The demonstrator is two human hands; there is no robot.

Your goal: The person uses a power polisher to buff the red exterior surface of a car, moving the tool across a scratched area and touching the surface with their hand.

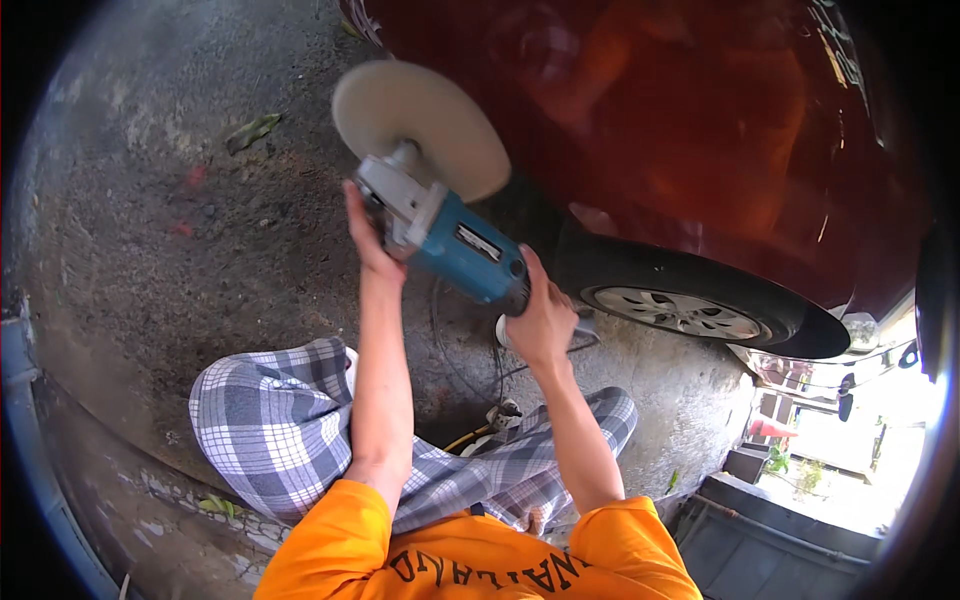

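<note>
Both my hands hold a blue power polisher [465,250] with a silver gear head, out in front of me beside the car. Its round beige pad [420,125] looks smeared, as if turning, and its right edge overlaps the dark red bodywork [650,120]; I cannot tell whether they touch. My left hand [375,238] grips the tool near the silver head, with part of its fingers hidden behind it. Around the rear handle wraps my right hand [545,322]. Just right of that hand are the car's black tyre and silver wheel [680,310].
A dark cord [455,370] hangs from the tool toward my folded legs in checked trousers [270,420]. On the rough concrete floor [160,250] lies a dry leaf [252,132]. At the lower right stands a grey bin-like box [760,540], with a bright opening beyond.
</note>
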